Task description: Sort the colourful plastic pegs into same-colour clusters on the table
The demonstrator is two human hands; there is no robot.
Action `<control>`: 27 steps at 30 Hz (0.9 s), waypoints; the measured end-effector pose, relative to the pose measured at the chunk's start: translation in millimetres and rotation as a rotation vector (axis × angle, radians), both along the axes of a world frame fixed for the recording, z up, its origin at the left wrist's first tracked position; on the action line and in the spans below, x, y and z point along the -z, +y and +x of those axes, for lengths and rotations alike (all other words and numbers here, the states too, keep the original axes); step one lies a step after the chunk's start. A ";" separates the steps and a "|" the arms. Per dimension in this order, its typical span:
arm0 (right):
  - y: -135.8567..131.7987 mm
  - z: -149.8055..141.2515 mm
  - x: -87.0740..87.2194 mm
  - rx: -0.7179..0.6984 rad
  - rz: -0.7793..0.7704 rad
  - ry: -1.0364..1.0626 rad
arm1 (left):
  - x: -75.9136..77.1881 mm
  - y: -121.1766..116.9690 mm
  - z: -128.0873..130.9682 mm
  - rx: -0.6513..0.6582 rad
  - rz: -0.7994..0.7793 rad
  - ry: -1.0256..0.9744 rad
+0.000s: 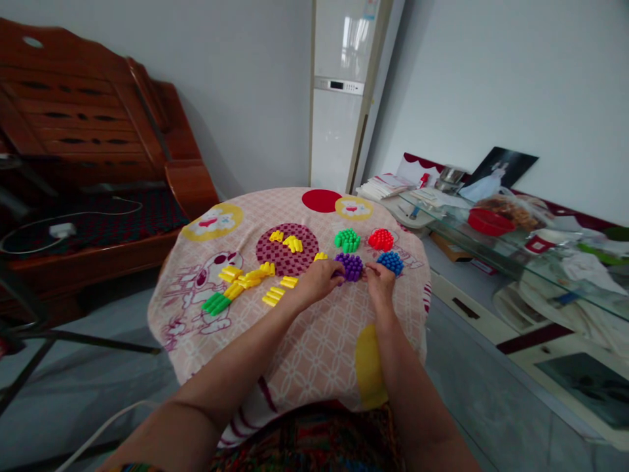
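Note:
A cluster of small round purple beads (350,266) lies on the cloth-covered table between my two hands. My left hand (320,283) is closed, its fingertips pressed to the cluster's left side. At the right edge of the purple beads, my right hand (381,280) has its fingers pinched together; whatever is between them is too small to make out. Green beads (347,240) and red beads (381,240) sit in groups just beyond. Blue beads (390,263) are bunched right beside my right hand.
Yellow stick-like pieces (250,278) and green ones (215,303) lie on the patterned tablecloth (314,347) to the left. A glass shelf (457,226) with papers and a red bowl (490,221) stands right of the table. A wooden bench (93,144) is at left.

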State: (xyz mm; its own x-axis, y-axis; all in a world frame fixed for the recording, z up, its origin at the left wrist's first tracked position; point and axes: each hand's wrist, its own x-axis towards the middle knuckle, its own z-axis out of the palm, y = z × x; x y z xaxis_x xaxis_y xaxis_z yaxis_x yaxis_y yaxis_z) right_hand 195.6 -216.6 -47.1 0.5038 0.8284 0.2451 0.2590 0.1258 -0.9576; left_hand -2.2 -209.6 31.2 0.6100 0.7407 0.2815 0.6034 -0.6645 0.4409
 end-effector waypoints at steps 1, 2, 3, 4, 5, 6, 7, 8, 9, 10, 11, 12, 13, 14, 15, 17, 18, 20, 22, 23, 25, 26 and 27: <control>0.4 1.0 1.2 0.008 0.006 -0.027 | 1.6 0.3 3.5 0.013 0.016 0.001; 0.7 1.9 2.3 0.018 0.012 -0.052 | 3.1 0.9 6.8 0.026 0.038 0.005; 0.9 2.7 3.2 0.025 0.016 -0.074 | 4.7 1.9 10.0 0.038 0.062 0.013; 1.1 3.4 3.9 0.031 0.018 -0.092 | 6.6 3.0 12.9 0.051 0.087 0.025; 1.1 3.9 4.3 0.032 0.019 -0.105 | 8.6 4.2 15.6 0.060 0.109 0.041; 1.2 4.3 4.5 0.032 0.021 -0.117 | 10.8 5.3 17.8 0.069 0.128 0.060; 1.2 4.6 4.5 0.032 0.023 -0.127 | 13.2 6.3 19.7 0.081 0.142 0.080; 1.2 4.8 4.6 0.033 0.025 -0.134 | 15.4 7.1 21.0 0.096 0.150 0.096; 1.4 5.0 4.7 0.033 0.026 -0.138 | 17.5 7.6 22.0 0.107 0.152 0.107; 1.5 5.1 4.9 0.032 0.026 -0.137 | 19.2 7.9 22.4 0.114 0.151 0.108; 1.7 5.2 5.2 0.030 0.024 -0.135 | 20.5 7.8 22.6 0.112 0.145 0.101; 1.8 5.3 5.6 0.029 0.024 -0.131 | 21.2 7.5 22.4 0.101 0.139 0.088; 1.9 5.3 5.9 0.028 0.024 -0.127 | 21.6 6.9 22.0 0.081 0.133 0.070; 1.9 5.3 6.2 0.026 0.024 -0.124 | 21.6 6.1 21.3 0.060 0.126 0.049; 1.8 5.3 6.3 0.024 0.024 -0.121 | 21.4 5.3 20.5 0.041 0.120 0.026; 1.3 5.3 6.1 0.022 0.022 -0.117 | 21.3 3.8 18.2 0.010 0.107 -0.031; 1.0 5.3 5.8 0.022 0.021 -0.119 | 21.6 3.5 16.6 -0.003 0.101 -0.064; 0.6 5.3 5.5 0.029 0.020 -0.127 | 23.0 4.7 12.4 -0.033 0.094 -0.141; 0.5 5.3 5.6 0.038 0.019 -0.132 | 25.4 9.1 6.7 -0.090 0.092 -0.212; 0.6 5.3 5.9 0.042 0.017 -0.131 | 26.9 12.6 3.5 -0.137 0.094 -0.238; 0.8 5.3 6.7 0.052 0.011 -0.127 | 30.7 21.8 -3.2 -0.254 0.109 -0.255; 0.8 5.3 6.9 0.054 0.009 -0.123 | 33.2 26.9 -6.2 -0.306 0.116 -0.243; 0.7 5.3 7.1 0.054 0.007 -0.113 | 36.1 32.0 -8.7 -0.343 0.121 -0.221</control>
State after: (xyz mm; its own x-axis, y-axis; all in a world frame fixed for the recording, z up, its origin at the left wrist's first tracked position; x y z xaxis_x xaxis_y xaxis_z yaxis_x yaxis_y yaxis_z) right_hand 200.8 -215.8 -54.2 0.5161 0.7992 0.3080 0.3716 0.1150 -0.9212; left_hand -10.9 -177.6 -4.9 0.2492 0.8440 0.4750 0.6980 -0.4965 0.5160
